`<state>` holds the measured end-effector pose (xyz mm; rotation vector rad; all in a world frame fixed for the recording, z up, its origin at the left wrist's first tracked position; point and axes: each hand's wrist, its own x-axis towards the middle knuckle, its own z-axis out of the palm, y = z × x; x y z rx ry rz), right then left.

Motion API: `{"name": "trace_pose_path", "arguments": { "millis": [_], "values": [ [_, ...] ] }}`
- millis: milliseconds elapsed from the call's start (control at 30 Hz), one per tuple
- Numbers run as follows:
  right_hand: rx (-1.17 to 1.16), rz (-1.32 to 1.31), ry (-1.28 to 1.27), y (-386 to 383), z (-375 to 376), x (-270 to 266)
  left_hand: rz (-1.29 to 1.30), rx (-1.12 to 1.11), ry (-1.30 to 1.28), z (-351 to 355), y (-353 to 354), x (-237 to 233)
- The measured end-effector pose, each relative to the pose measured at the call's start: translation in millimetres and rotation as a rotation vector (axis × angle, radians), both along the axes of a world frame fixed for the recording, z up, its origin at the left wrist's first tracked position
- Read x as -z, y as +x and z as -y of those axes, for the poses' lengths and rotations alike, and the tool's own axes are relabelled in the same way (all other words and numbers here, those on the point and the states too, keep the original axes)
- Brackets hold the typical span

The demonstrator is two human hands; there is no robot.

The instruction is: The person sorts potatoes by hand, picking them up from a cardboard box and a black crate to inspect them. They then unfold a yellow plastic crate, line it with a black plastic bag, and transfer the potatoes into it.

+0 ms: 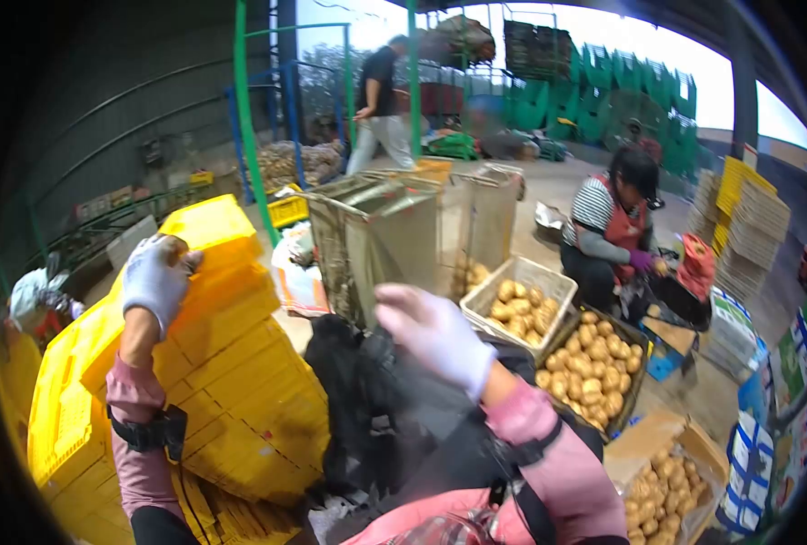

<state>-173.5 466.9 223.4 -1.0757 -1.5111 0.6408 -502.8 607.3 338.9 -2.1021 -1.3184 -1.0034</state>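
My left hand (155,280), in a white glove with bare fingertips, has its fingers curled over the edge of a yellow plastic crate (217,300). The crate stands tilted at my left, among other stacked yellow crates (63,409). My right hand (440,338), gloved the same way and slightly blurred, hangs in the air before me. Its fingers are stretched out and it holds nothing. Beyond it are a pale crate of potatoes (522,304) and a dark crate of potatoes (592,371).
An open cardboard box of potatoes (665,490) stands at lower right. A seated person (611,222) works beyond the crates, while another person (383,104) walks at the back. Tall bins (381,245) stand ahead. Stacked crates (740,218) rise at far right.
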Motion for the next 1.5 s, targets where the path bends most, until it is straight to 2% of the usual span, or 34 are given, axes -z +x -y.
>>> {"name": "trace_pose_path", "arguments": {
  "millis": [33,67,100,167,200,233,367,400,433,467,500,533,567,600,633,700,733,833,900,933,967,1033,1167,1200,1267,1367,1500],
  "values": [
    [-0.173,-0.211,-0.188,-13.4,-35.7,-13.5,-0.001,0.054,0.023,13.5,0.7,-3.8],
    [-0.298,-0.335,-0.287,-28.1,-51.6,-31.5,0.010,0.143,0.103,16.5,-1.3,4.6],
    [-0.427,-0.566,-0.403,-43.0,-74.4,-37.6,-0.040,0.184,0.160,30.3,3.0,13.1],
    [-0.725,-0.893,-0.244,-80.6,-92.4,-46.0,-0.113,0.263,0.131,75.0,24.2,26.5],
    [-0.625,-0.881,-0.342,-80.3,-102.0,-36.9,-0.126,0.314,0.175,87.0,31.4,38.9],
    [-0.493,-0.892,-0.251,-76.9,-96.5,-27.2,-0.086,0.311,0.169,96.4,37.9,55.4],
    [-0.621,-0.945,-0.253,-62.2,-71.1,-29.9,-0.015,0.287,0.276,116.3,55.0,72.2],
    [-0.464,-0.930,-0.222,-66.4,-64.9,-33.1,0.023,0.257,0.395,116.2,55.2,85.2],
    [-0.329,-0.922,-0.176,-70.1,-60.7,-35.7,0.147,0.328,0.500,119.1,49.1,110.1],
    [-0.321,-0.934,-0.172,-66.7,-58.6,-34.2,0.262,0.483,0.491,124.5,35.7,142.1],
    [-0.360,-0.980,-0.165,-62.6,-75.1,-21.1,0.550,0.698,0.281,114.8,14.2,202.0],
    [-0.316,-0.998,-0.157,-53.6,-60.8,-20.5,0.744,0.801,-0.217,116.8,-12.1,239.1],
    [-0.281,-1.018,-0.160,-45.5,-44.6,-19.2,0.805,0.700,-0.407,146.2,11.5,225.9],
    [-0.304,-0.995,-0.184,-31.3,-29.9,-16.7,0.826,0.696,-0.537,159.2,24.5,221.4],
    [-0.394,-0.973,-0.139,-19.6,-16.5,-13.2,0.853,0.732,-0.642,165.8,30.9,217.4],
    [-0.373,-0.972,-0.139,5.0,27.7,-11.1,0.913,0.827,-0.803,170.6,48.0,209.5],
    [-0.396,-0.864,-0.121,18.2,41.8,2.2,0.942,0.882,-0.857,172.1,55.6,205.3],
    [-0.306,-0.816,-0.045,46.7,111.5,21.9,1.025,1.070,-0.995,173.2,82.0,189.9],
    [-0.188,-0.792,0.049,59.5,162.7,37.3,1.083,1.212,-1.080,176.0,100.5,175.8],
    [-0.029,-0.720,0.006,58.1,205.0,26.1,1.107,1.290,-1.122,177.2,110.4,167.8],
    [-0.048,-0.842,0.061,63.3,229.1,40.2,1.124,1.365,-1.171,178.7,121.9,159.8],
    [0.189,-0.928,0.081,53.2,309.7,28.2,1.146,1.520,-1.290,183.4,149.3,144.6],
    [0.701,-0.975,0.302,43.1,412.2,64.4,1.070,1.750,-1.671,198.2,228.6,137.4],
    [0.742,-1.036,0.404,42.7,437.5,81.7,1.024,1.775,-1.786,203.3,255.8,145.8],
    [0.917,-1.039,0.455,42.8,498.0,120.2,0.914,1.796,-2.038,221.4,323.4,177.7],
    [1.041,-1.042,0.529,37.4,553.9,139.1,0.705,1.754,-2.446,272.9,408.5,217.2],
    [1.206,-1.132,0.481,46.4,627.5,196.2,0.410,1.540,-2.744,331.9,470.8,292.3]
  ]
}}
